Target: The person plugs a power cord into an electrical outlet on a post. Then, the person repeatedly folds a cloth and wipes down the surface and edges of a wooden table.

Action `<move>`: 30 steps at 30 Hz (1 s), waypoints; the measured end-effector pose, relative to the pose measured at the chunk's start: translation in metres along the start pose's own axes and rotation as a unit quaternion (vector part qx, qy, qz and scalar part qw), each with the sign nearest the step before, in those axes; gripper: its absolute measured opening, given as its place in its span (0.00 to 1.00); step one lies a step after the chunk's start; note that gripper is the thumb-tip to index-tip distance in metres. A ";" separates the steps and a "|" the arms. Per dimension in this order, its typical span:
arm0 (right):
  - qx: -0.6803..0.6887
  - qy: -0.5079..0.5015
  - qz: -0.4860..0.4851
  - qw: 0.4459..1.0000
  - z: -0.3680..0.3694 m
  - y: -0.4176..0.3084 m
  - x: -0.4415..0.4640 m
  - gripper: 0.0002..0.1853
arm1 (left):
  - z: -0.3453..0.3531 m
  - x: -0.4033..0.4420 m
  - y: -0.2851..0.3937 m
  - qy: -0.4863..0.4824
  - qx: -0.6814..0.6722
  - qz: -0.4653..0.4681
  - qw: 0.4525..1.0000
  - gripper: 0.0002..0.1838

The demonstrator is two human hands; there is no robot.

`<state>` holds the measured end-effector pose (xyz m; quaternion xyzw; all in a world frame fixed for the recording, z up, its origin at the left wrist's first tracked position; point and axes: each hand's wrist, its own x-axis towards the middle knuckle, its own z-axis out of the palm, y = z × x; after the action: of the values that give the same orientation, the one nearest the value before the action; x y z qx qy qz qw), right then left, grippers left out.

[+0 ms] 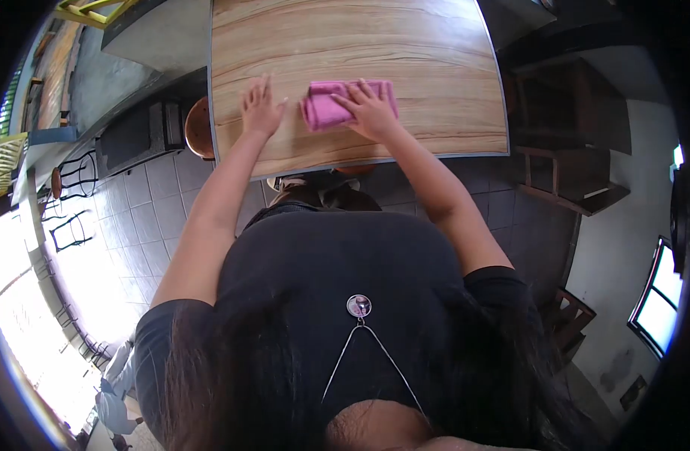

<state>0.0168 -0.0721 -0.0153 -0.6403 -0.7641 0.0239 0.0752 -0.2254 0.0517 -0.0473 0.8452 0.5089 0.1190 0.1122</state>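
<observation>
A folded pink cloth lies on the wood-grain table, near its front edge. My right hand rests flat on the right part of the cloth, fingers spread over it. To the left of the cloth, my left hand is at the tabletop with its fingers apart and nothing in it. A gap of bare wood separates my left hand from the cloth. Part of the cloth is hidden under my right hand.
A round wooden stool stands against the table's left edge. Dark wooden furniture is on the right. Black metal chairs stand on the tiled floor at the left. Another person is at the lower left.
</observation>
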 end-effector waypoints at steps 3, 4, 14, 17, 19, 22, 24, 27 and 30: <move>-0.030 0.013 0.089 0.996 -0.005 0.035 -0.018 0.36 | -0.011 -0.027 -0.042 0.014 0.062 -0.002 0.998 0.41; -0.030 0.014 0.087 0.996 -0.007 0.046 -0.024 0.36 | -0.011 -0.035 -0.052 -0.072 0.092 -0.057 0.991 0.43; 0.109 -0.022 -0.108 0.988 0.008 -0.109 -0.009 0.26 | -0.013 -0.025 -0.062 -0.230 0.091 -0.127 0.961 0.49; 0.100 0.080 -0.140 0.982 0.000 -0.119 -0.013 0.23 | -0.013 -0.025 -0.061 -0.227 0.081 -0.122 0.963 0.49; 0.163 0.033 -0.014 0.986 0.022 -0.082 -0.031 0.16 | -0.016 -0.027 -0.060 -0.236 0.081 -0.118 0.961 0.49; -0.113 0.174 0.212 0.955 0.014 -0.003 -0.079 0.19 | -0.029 -0.023 -0.047 -0.241 0.077 -0.118 0.960 0.48; -0.129 0.162 0.343 0.916 0.004 0.011 -0.099 0.23 | -0.043 -0.027 -0.042 -0.208 0.062 -0.097 0.971 0.43; -0.070 0.173 0.375 0.908 0.020 -0.019 -0.064 0.23 | -0.048 -0.019 -0.076 -0.192 0.056 0.004 0.980 0.33; 0.021 0.259 0.169 0.951 0.050 -0.133 -0.003 0.18 | -0.033 0.003 -0.142 -0.211 -0.076 0.171 0.959 0.27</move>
<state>-0.1201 -0.0955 -0.0476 -0.7428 -0.5980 -0.1138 0.2787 -0.3526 0.1213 -0.0597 0.9145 0.3110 -0.0066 0.2587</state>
